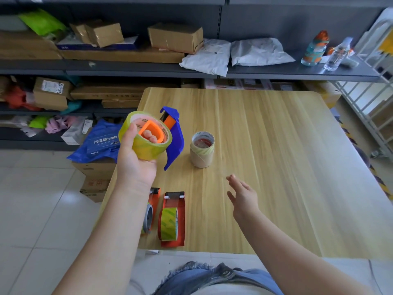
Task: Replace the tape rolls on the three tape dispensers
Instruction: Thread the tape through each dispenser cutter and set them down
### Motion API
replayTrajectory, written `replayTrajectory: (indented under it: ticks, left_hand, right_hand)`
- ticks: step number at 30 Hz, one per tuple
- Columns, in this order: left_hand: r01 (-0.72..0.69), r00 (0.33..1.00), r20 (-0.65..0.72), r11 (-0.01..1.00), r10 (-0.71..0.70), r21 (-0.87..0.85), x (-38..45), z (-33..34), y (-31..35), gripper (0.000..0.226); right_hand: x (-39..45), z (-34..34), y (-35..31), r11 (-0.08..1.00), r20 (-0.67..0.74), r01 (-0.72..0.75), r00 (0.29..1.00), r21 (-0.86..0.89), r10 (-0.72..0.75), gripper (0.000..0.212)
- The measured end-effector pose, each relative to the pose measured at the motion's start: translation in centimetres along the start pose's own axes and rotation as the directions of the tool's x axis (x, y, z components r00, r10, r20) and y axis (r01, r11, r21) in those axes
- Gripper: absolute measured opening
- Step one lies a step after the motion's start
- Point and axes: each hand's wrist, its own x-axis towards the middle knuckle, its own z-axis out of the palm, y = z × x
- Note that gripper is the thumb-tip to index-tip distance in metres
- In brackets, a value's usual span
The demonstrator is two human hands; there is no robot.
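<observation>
Left hand (136,158) holds blue tape dispenser (173,135) up, roll on it; right hand (242,196) free.

Left fingers curl round the yellow-green tape roll (146,143) seated on the dispenser's orange hub (152,129), raised over the wooden table's (276,145) left edge. Right hand hovers over the table, fingers spread, holding nothing. Stack of used cardboard cores (202,149) stands upright just right of the dispenser. Two orange dispensers lie near the front edge: one with green roll (171,220), other (152,209) partly hidden by the left forearm.
</observation>
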Motion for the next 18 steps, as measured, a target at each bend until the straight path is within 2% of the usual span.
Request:
replayTrajectory:
  ticks: [3,9,11,18]
  left_hand:
    - [0.007,0.998,-0.064,1.0,-0.008,-0.013,0.9,-0.6,0.0,0.023]
    - [0.02,0.992,-0.126,1.0,-0.021,-0.011,1.9,-1.6,0.3,0.024]
    - [0.039,0.99,-0.137,0.999,-0.034,0.034,1.9,-1.6,0.2,0.024]
    - [0.08,0.984,-0.163,0.995,-0.068,0.064,2.3,-1.8,0.3,0.036]
  right_hand:
    - [-0.1,0.1,-0.9,0.996,-0.024,0.082,0.996,-0.043,-0.084,0.01]
    - [0.2,-0.4,-1.6,0.982,0.075,0.136,0.989,-0.132,-0.127,0.002]
    - [0.1,-0.4,-1.3,0.981,0.094,0.136,0.988,-0.135,-0.124,0.003]
    - [0.2,-0.8,-0.7,0.997,0.026,0.055,0.998,-0.062,-0.054,0.005]
